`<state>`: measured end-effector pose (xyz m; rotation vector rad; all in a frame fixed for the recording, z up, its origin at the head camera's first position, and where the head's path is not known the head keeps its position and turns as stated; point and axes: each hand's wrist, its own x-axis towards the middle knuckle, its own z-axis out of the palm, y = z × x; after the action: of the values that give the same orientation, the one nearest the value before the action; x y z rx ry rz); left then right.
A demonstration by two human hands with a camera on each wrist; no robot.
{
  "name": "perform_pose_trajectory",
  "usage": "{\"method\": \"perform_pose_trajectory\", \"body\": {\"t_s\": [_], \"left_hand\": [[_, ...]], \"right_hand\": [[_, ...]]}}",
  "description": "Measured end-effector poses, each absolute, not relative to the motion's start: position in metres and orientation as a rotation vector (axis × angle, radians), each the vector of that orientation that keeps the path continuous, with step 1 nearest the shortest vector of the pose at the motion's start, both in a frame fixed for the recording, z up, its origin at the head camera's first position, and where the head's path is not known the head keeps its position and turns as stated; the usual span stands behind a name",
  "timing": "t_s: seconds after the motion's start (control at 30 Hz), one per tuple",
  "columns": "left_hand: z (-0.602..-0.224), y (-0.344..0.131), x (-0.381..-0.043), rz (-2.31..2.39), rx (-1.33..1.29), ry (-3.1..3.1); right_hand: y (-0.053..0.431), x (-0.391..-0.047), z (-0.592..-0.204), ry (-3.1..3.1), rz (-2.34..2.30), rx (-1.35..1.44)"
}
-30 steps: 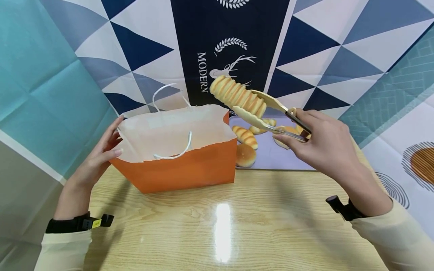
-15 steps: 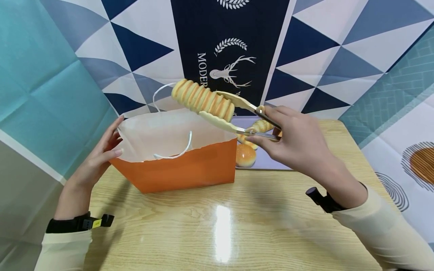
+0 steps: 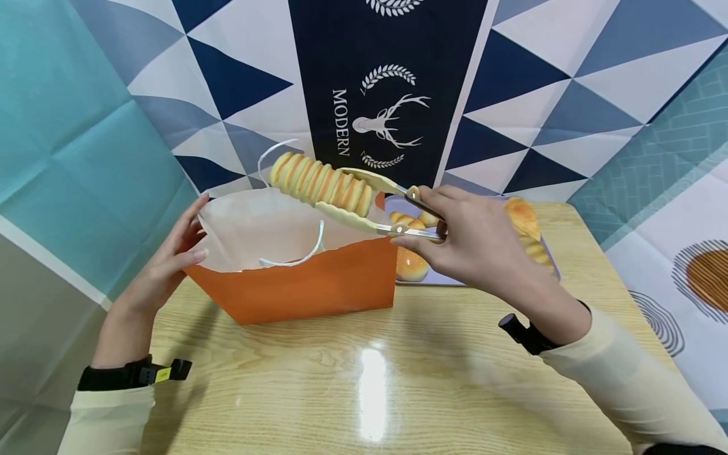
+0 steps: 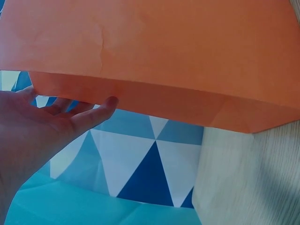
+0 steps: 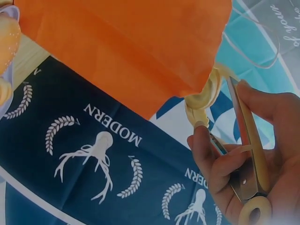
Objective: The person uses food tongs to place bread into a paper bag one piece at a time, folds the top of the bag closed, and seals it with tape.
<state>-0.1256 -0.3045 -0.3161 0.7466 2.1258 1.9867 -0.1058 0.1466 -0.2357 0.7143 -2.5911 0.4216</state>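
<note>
In the head view my right hand (image 3: 474, 234) grips metal tongs with pale scalloped tips (image 3: 347, 217). A long ridged bread roll (image 3: 321, 183) is held between the tips, tilted, above the open mouth of an orange paper bag (image 3: 318, 284) with a white inside. The right wrist view shows the tongs (image 5: 246, 140) in my fingers, with the bread (image 5: 206, 96) partly behind the bag's rim. My left hand (image 3: 162, 265) touches the bag's left side near the rim, fingers and thumb spread. In the left wrist view, its fingers lie along the narrow side panel (image 4: 164, 103).
A lilac tray (image 3: 440, 278) behind and right of the bag bears several breads, including a round bun (image 3: 411, 265) and a folded one (image 3: 522, 218). White cord handles (image 3: 296, 256) rise from the bag. The wooden table (image 3: 318, 379) meets a patterned cloth backdrop (image 3: 387, 63).
My right hand has carried the tongs and bread leftward from near the tray to over the bag, and slightly down in the last half second. My left hand and the bag have stayed put.
</note>
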Motion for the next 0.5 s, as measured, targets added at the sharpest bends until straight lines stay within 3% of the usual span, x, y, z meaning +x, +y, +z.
{"method": "perform_pose_trajectory", "body": {"t_s": [0.5], "left_hand": [[-0.3166,-0.3055,-0.1258,1.998,0.754,2.115]], "right_hand": [[0.1408,-0.1091,-0.2432,-2.599,0.463,0.749]]}}
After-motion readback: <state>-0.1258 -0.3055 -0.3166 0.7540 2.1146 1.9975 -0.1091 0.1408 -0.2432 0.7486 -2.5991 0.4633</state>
